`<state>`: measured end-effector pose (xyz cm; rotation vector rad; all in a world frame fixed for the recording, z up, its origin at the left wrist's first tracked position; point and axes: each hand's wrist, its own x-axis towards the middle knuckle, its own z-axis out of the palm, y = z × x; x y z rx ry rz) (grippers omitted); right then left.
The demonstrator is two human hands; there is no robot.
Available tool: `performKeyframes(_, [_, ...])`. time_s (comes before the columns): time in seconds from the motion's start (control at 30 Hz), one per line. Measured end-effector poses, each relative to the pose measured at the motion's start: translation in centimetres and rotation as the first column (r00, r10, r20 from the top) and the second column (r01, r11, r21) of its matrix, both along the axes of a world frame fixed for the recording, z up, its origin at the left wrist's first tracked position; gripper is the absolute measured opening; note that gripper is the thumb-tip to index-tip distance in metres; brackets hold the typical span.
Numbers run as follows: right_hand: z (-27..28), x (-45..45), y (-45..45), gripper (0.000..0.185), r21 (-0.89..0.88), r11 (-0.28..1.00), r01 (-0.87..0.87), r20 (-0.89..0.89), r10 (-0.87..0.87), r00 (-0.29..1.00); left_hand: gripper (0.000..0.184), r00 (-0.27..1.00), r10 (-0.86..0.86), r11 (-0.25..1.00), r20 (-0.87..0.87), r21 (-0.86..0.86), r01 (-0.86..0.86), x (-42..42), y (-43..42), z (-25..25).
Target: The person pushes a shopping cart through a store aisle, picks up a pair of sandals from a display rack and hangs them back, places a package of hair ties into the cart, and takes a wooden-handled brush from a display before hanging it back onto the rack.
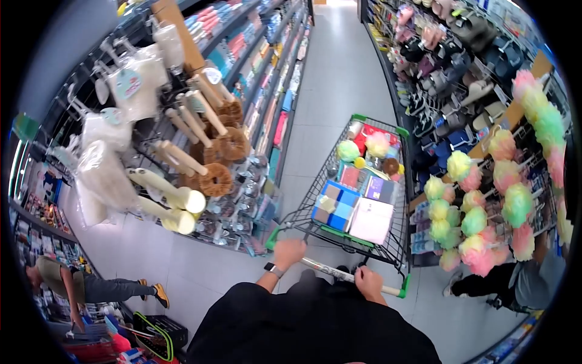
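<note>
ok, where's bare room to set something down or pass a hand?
Grey tiled floor between black wire cart and dark left shelving; for a hand, pale handlebar between left hand and right hand. Crowded: inside cart, blue checked pack beside pale pink square pack.

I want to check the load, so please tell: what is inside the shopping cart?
The cart holds a blue checked item, a pale pink item, a purple item and a yellow-green puff, among other things. What lies under them is covered.

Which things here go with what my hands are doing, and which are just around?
In use: cart handle, gripped by left hand and right hand; shopping cart; blue checked pack, pale pink pack and other goods inside.

Just around: fluffy brown-ended sticks, pastel puffs and footwear on the racks.
</note>
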<state>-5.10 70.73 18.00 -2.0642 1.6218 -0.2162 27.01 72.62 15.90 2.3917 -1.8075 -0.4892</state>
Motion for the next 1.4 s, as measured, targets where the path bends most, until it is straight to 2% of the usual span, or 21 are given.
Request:
performKeyframes(0.03, [0.1,-0.3,-0.4,0.022,0.026,0.999,-0.037,0.038,0.036,0.999,0.035,1.0,-0.006,1.0,-0.004,0.014,0.006,-0.6,0.1,-0.2])
performKeyframes(0.1, [0.9,-0.8,-1.2,0.022,0.083,0.994,-0.072,0.074,0.066,0.995,0.032,0.999,0.025,0.994,0.038,-0.107,-0.021,-1.6,0.1,0.1])
performKeyframes(0.23, [0.5,-1.7,-3.1,0.021,0.152,0.962,-0.225,0.207,0.192,0.959,0.033,0.991,0.107,0.992,0.076,-0.08,-0.101,-4.3,-0.2,1.6])
performKeyframes(0.33, [-0.6,-1.5,-3.3,0.02,0.185,0.917,-0.354,0.327,0.282,0.902,0.033,0.986,0.113,0.993,0.122,0.001,-0.114,-6.1,1.0,1.6])
performKeyframes(0.43, [-1.1,-0.7,-3.7,0.022,0.219,0.848,-0.482,0.352,0.392,0.85,0.033,0.982,0.163,0.984,0.096,0.05,-0.168,-7.7,1.4,1.3])
performKeyframes(0.5, [-1.7,0.1,-3.3,0.022,0.224,0.812,-0.539,0.4,0.428,0.81,0.029,0.984,0.166,0.986,0.057,-0.033,-0.164,-8.8,2.2,1.0])
performKeyframes(0.7, [-1.8,2.3,-2.7,0.026,0.254,0.714,-0.653,0.484,0.491,0.725,0.025,0.98,0.199,0.98,-0.012,-0.009,-0.199,-11.3,3.5,1.3])
performKeyframes(0.77, [-3.0,3.8,-2.3,0.028,0.257,0.679,-0.688,0.479,0.528,0.701,0.025,0.987,0.152,0.987,-0.046,-0.043,-0.154,-11.5,4.2,1.0])
performKeyframes(0.8, [-3.1,4.6,-2.2,0.028,0.245,0.68,-0.691,0.484,0.532,0.695,0.026,0.992,0.1,0.99,-0.081,-0.094,-0.107,-11.0,4.2,1.2])
performKeyframes(0.87, [-3.0,5.6,-2.0,0.03,0.277,0.682,-0.677,0.454,0.528,0.717,0.024,0.993,0.028,0.996,-0.114,-0.084,-0.038,-10.2,4.5,1.5])
performKeyframes(1.1, [-3.6,7.9,-0.5,0.029,0.279,0.717,-0.639,0.45,0.49,0.746,0.026,0.981,-0.032,0.99,-0.191,-0.142,0.005,-8.0,5.1,1.4])
performKeyframes(1.4, [-1.2,9.8,0.2,0.032,0.354,0.727,-0.588,0.444,0.423,0.79,0.028,0.981,-0.055,0.995,-0.187,-0.088,0.039,-5.1,5.4,0.5])
